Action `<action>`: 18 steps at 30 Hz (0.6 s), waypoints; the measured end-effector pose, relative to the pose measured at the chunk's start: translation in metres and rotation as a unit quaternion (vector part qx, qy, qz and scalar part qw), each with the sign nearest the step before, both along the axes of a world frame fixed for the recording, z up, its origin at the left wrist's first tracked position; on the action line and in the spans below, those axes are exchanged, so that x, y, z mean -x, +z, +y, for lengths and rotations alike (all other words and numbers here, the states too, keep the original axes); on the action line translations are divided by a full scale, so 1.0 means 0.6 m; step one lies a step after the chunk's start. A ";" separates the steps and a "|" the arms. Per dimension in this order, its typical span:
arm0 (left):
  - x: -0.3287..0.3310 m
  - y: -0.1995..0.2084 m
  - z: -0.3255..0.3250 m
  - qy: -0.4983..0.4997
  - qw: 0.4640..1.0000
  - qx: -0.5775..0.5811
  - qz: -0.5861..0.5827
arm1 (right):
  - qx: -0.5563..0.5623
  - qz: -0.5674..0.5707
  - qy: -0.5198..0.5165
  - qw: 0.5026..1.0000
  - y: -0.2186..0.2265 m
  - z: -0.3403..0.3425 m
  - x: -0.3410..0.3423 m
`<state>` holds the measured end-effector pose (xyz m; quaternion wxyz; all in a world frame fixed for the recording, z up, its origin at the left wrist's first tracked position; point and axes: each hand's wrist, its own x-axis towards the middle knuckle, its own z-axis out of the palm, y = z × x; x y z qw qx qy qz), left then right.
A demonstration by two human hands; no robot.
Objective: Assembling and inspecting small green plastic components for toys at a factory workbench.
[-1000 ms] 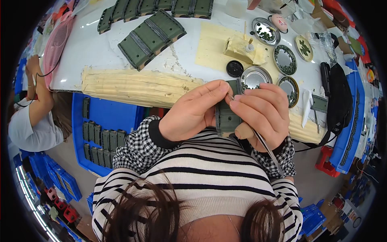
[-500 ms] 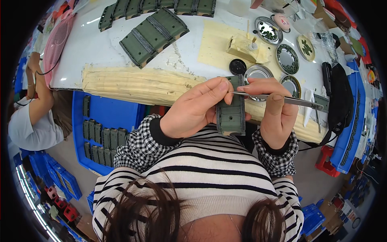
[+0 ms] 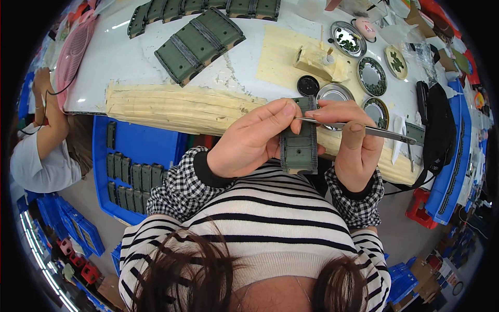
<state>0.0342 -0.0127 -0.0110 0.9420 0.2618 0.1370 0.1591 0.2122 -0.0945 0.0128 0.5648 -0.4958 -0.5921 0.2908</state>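
A small dark green block with grey bands along its edges (image 3: 299,148) is held over the table's near edge by my left hand (image 3: 249,138), whose thumb and fingers close round its upper part. My right hand (image 3: 356,143) grips metal tweezers (image 3: 382,132). Their tips reach the block's face beside my left thumb; whether a tiny piece sits between them I cannot make out. Just beyond the block stand a black round lid (image 3: 307,86) and a shiny round tin (image 3: 335,92). A larger green block with grey bands (image 3: 200,46) lies farther back on the white table.
Small dishes of green bits (image 3: 371,77) stand at the right, near a tape-wrapped stand (image 3: 321,63). A padded cream strip (image 3: 176,107) lines the table edge. Below left, a blue bin (image 3: 150,136) holds several green blocks. Another person (image 3: 44,151) sits far left, by a pink basket (image 3: 78,52).
Almost nothing differs. The view has shifted very slightly; both hands, the block and the tweezers keep nearly the same places. At far left the other person's arm has moved a little.
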 end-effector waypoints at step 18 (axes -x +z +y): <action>0.022 0.028 0.010 0.077 0.990 -0.090 0.080 | 0.028 -0.032 -0.153 0.987 -0.001 0.007 -0.004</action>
